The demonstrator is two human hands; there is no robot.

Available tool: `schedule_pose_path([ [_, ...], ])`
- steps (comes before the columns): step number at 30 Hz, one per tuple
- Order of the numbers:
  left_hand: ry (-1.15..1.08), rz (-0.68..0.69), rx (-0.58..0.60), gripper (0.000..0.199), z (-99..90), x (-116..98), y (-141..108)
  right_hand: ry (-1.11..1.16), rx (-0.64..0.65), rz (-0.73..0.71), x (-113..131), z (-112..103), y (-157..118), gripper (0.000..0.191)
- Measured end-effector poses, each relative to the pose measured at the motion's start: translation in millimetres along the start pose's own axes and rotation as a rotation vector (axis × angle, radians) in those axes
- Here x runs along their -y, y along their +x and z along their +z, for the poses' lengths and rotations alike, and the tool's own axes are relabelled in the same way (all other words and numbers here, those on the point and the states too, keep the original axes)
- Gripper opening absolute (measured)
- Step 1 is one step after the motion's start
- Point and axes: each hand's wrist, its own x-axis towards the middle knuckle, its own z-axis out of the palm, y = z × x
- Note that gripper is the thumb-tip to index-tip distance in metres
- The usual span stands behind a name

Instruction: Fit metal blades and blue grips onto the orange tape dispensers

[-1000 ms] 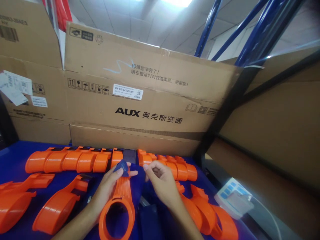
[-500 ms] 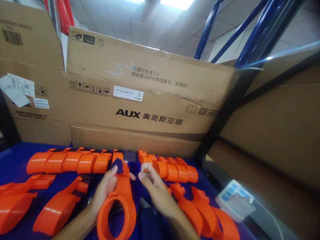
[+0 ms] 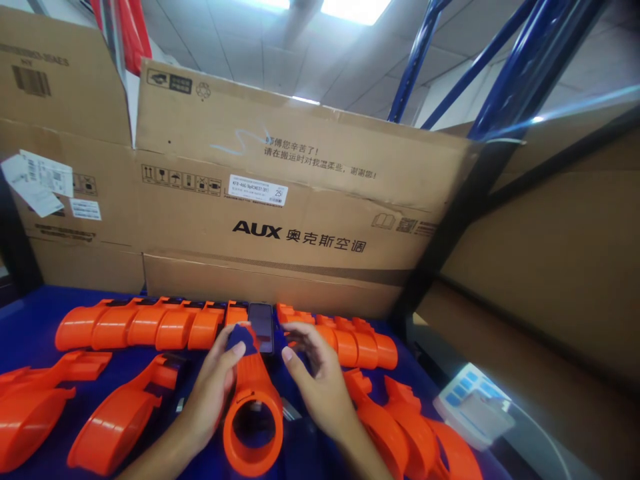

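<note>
My left hand (image 3: 216,379) is closed on the handle end of an orange ring-shaped part (image 3: 260,385), its thumb on a dark blue piece (image 3: 241,339) at the top. The ring hangs toward the bottom of the view. To the right of the part, my right hand (image 3: 316,373) is held with thumb and fingers apart and nothing between them. Behind the held part, a phone (image 3: 261,327) leans upright near a row of similar orange parts.
Rows of orange parts (image 3: 113,423) lie left and right on the blue surface (image 3: 23,313). A large cardboard sheet (image 3: 300,200) stands behind. At right are a white device (image 3: 475,407) with a cable and a dark rack post (image 3: 440,233).
The orange part in my left hand has shifted right and tilted, its ring now turned differently. My right hand has opened and moved slightly to the right. More of the phone shows.
</note>
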Motion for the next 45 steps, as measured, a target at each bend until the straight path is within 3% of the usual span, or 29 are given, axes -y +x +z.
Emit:
schedule_pose_path([
  [6, 0.146, 0.124, -0.035, 0.042, 1.1, -4, -3, -0.067, 0.083, -0.128, 14, -8, -1, 0.031],
  [16, 0.208, 0.161, -0.047, 0.045, 4.3, -7, -6, -0.092, 0.117, -0.141, 13, -7, 1, 0.031],
  [19, 0.218, 0.227, 0.005, 0.048, -4.2, -3, -6, -0.094, 0.151, -0.13, 15, -11, -1, 0.031],
  [23, 0.24, 0.335, 0.128, 0.058, -24.6, 8, -7, -0.072, 0.289, -0.113, 19, -20, -4, 0.042],
  [27, 0.317, 0.396, 0.142, 0.069, -32.2, 11, -16, -0.076, 0.402, -0.111, 23, -25, -9, 0.057],
  [32, 0.374, 0.411, 0.103, 0.074, -17.4, 7, -30, -0.203, 0.367, -0.194, 23, -25, -14, 0.061],
  [36, 0.369, 0.424, 0.108, 0.074, -14.0, 4, -21, -0.36, 0.258, -0.3, 17, -23, -10, 0.07],
  [40, 0.458, 0.461, 0.074, 0.061, -14.6, 1, -7, -0.558, 0.178, -0.463, 6, -20, -5, 0.072],
  [45, 0.556, 0.495, 0.002, 0.048, -4.6, -3, -9, -0.648, 0.112, -0.622, -2, -16, -2, 0.073],
])
